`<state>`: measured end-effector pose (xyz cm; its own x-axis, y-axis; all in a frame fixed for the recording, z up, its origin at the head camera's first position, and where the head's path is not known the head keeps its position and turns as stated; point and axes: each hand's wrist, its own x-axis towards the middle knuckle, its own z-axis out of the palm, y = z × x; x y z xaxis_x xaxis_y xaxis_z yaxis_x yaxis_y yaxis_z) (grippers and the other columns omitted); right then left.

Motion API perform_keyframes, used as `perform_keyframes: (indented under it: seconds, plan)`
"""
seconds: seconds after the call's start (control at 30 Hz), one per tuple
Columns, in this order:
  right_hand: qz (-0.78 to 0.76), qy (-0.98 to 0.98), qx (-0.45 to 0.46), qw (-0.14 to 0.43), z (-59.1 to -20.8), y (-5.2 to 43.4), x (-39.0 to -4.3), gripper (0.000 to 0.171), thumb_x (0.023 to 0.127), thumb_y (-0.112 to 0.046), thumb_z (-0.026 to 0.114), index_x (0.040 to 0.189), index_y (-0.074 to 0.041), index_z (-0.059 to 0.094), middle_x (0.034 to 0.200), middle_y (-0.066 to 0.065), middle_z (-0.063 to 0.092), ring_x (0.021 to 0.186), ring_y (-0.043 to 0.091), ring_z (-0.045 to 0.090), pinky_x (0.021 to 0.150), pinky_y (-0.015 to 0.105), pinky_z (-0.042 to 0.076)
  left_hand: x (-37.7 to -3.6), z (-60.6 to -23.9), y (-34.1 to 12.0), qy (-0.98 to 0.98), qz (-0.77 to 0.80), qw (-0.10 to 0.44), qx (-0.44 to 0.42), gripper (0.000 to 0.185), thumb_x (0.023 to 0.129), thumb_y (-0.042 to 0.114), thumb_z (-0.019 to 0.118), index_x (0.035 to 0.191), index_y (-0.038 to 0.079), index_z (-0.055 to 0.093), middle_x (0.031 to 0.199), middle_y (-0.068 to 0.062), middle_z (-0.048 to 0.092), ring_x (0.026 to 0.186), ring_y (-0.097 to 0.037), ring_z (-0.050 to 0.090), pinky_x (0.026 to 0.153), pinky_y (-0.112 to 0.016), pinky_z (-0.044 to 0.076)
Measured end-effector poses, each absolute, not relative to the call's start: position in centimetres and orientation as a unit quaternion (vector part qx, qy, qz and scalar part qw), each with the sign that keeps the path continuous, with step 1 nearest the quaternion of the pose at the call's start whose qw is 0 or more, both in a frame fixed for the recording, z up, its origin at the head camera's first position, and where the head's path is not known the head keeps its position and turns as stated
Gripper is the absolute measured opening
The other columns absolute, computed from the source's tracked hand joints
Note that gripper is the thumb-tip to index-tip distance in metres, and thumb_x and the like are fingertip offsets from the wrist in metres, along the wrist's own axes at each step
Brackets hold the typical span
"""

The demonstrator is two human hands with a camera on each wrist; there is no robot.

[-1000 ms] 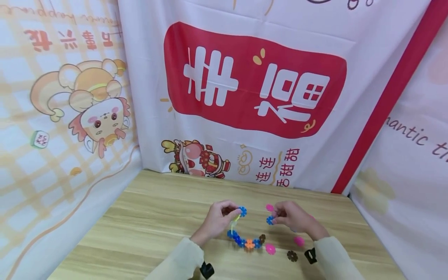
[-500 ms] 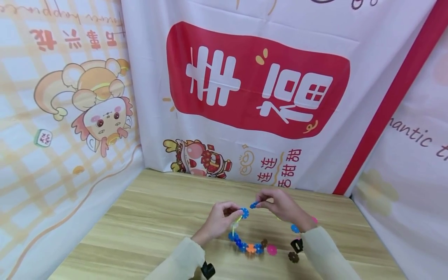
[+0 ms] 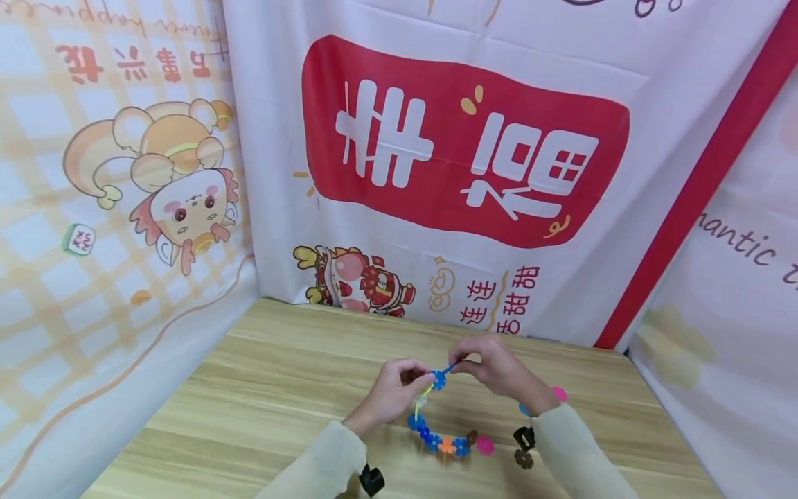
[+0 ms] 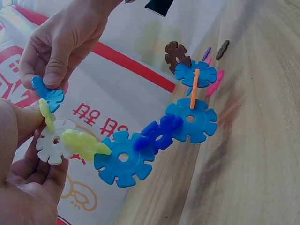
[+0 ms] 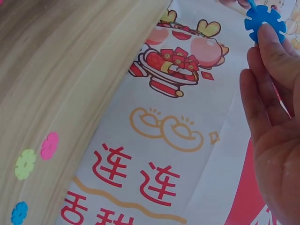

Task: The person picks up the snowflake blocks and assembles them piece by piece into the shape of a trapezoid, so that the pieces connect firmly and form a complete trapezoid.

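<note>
A curved chain of slotted plastic snowflake discs [image 3: 446, 444] hangs from my left hand [image 3: 393, 389], its colours blue, orange, brown, white and yellow. That hand pinches the chain near its upper end, by a yellow disc [image 4: 47, 114] and a white disc [image 4: 55, 142]. A blue disc [image 3: 439, 380] forms the tip, just past the fingertips. Between thumb and fingers, my right hand [image 3: 492, 364] pinches another blue disc [image 5: 265, 23]. Its edge meets the tip disc; how deeply the slots engage I cannot tell.
Loose discs lie on the wooden table [image 3: 280, 388]: pink [image 3: 485, 445] by the chain's brown end, brown [image 3: 524, 459] and pink [image 3: 559, 394] near the right forearm. The right wrist view shows a lime disc [image 5: 25, 164]. A printed cloth [image 3: 461, 152] hangs behind.
My right hand has moved left and slightly up with the blue disc, from above the loose discs to the chain's tip. My left hand has kept its hold, almost still.
</note>
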<state>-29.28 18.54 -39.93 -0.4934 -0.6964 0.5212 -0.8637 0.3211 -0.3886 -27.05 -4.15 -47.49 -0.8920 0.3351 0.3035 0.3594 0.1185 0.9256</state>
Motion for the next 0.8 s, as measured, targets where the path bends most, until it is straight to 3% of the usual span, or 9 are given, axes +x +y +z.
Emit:
perform_keyframes:
  seconds: [0.2, 0.47, 0.8]
  plan:
    - [0.293, -0.797, 0.495, 0.186, -40.23, 18.05, -28.83, 0.015, 0.077, -0.001, 0.077, 0.085, -0.012, 0.069, 0.085, -0.001, 0.073, 0.082, 0.008, 0.069, 0.073, 0.019, 0.057, -26.76, -47.33, -4.18, -0.743, -0.627, 0.008, -0.232, 0.016, 0.094, 0.029, 0.064, 0.095, 0.014, 0.07, 0.089, -0.007, 0.07, 0.072, -0.011, 0.06, 0.062, -0.021, 0.052]
    - [0.334, -0.794, 0.484, 0.153, -40.02, 18.17, -28.96, 0.017, 0.078, -0.001, 0.076, 0.085, -0.016, 0.069, 0.085, -0.002, 0.073, 0.078, 0.012, 0.069, 0.069, 0.023, 0.058, -26.47, -46.81, -4.19, -0.727, -0.644, -0.01, -0.237, 0.014, 0.095, 0.016, 0.062, 0.098, 0.005, 0.07, 0.092, -0.02, 0.069, 0.071, -0.011, 0.058, 0.06, -0.018, 0.05]
    - [0.314, -0.817, 0.467, 0.125, -39.88, 18.48, -29.07, 0.017, 0.08, -0.002, 0.075, 0.084, -0.016, 0.068, 0.085, -0.008, 0.071, 0.078, 0.006, 0.068, 0.069, 0.019, 0.057, -26.86, -47.04, -4.1, -0.734, -0.639, -0.02, -0.23, 0.015, 0.096, 0.022, 0.06, 0.098, 0.013, 0.072, 0.091, -0.012, 0.07, 0.07, -0.009, 0.057, 0.059, -0.018, 0.049]
